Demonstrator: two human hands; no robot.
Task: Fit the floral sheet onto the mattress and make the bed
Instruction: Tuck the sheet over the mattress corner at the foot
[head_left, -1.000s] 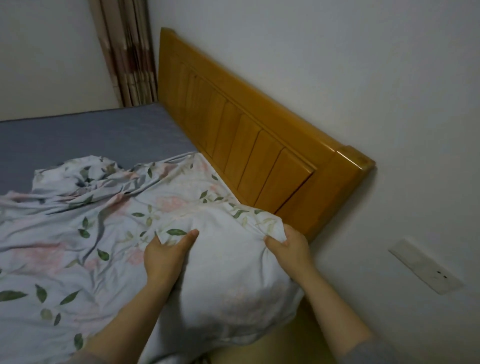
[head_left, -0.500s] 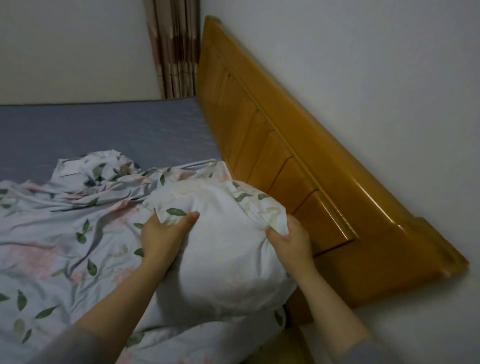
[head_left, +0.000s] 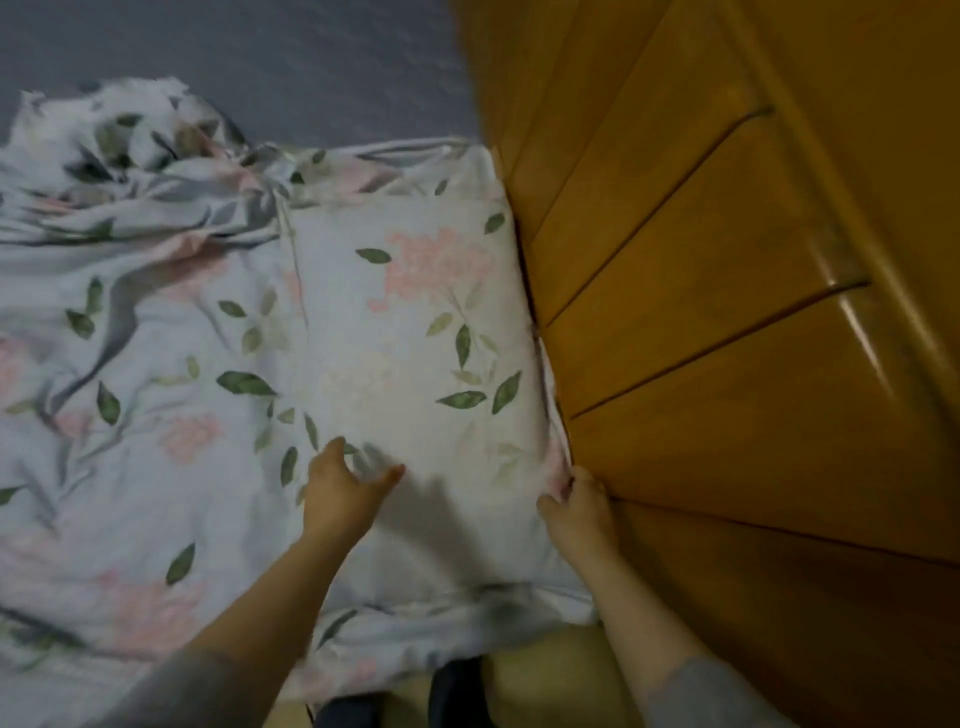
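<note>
the sheet (head_left: 395, 332) now lies over the near corner of the mattress (head_left: 291, 67), pulled up against the headboard (head_left: 701, 291). the right hand (head_left: 579, 512) sits at the seam where sheet meets headboard, fingers curled at the sheet's edge; it looks pinched on the fabric there, probably to push that edge down into the gap, though the blur makes the grip hard to confirm. the left hand (head_left: 343, 493) hovers spread and loose just over the flat corner panel, holding nothing, most likely placed to press and smooth the cloth so the corner does not ride back up while the other hand tucks.

the sheet is pale, almost white, with pink blossoms and dark green leaves. over the corner it lies fairly flat and taut, its near edge hanging over the side of the bed. to the left and towards the far side it is bunched in deep folds, and beyond it the grey mattress is bare, so only this one corner seems fitted and the rest is not yet spread.
</note>
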